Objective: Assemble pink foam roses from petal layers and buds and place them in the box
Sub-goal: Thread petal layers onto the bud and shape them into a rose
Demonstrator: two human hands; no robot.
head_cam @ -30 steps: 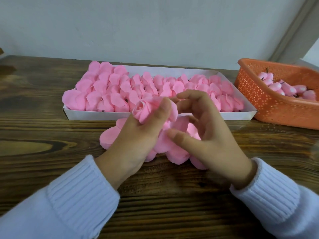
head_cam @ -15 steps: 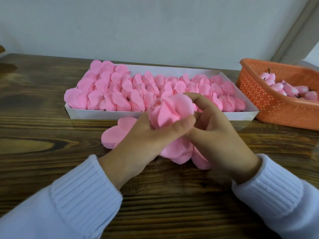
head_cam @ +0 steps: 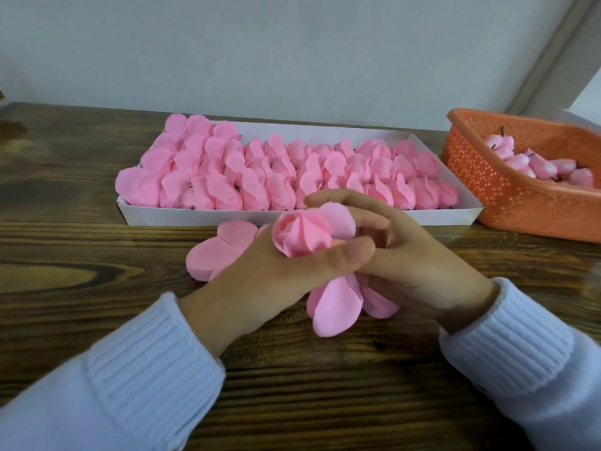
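Note:
My left hand [head_cam: 276, 275] grips a half-wrapped pink foam rose [head_cam: 305, 234], thumb across its front. My right hand [head_cam: 406, 265] curls round the same rose from the right, fingers folding a petal against the bud. Loose outer petals [head_cam: 338, 307] of its layer hang below the hands. A stack of flat pink petal layers [head_cam: 221, 252] lies on the table, partly hidden behind my left hand. Behind it stands the white box [head_cam: 182, 216], filled with several rows of finished pink roses [head_cam: 260, 170].
An orange perforated basket [head_cam: 507, 196] at the right holds several pink buds [head_cam: 533, 164] with dark stems. The dark wooden table [head_cam: 81, 255] runs up to a pale wall behind the box. White knit sleeves cover both forearms.
Both hands have closed the petals tighter round the bud. The rose has shifted a little to the right and turned, and the lower petals now hang free below the hands.

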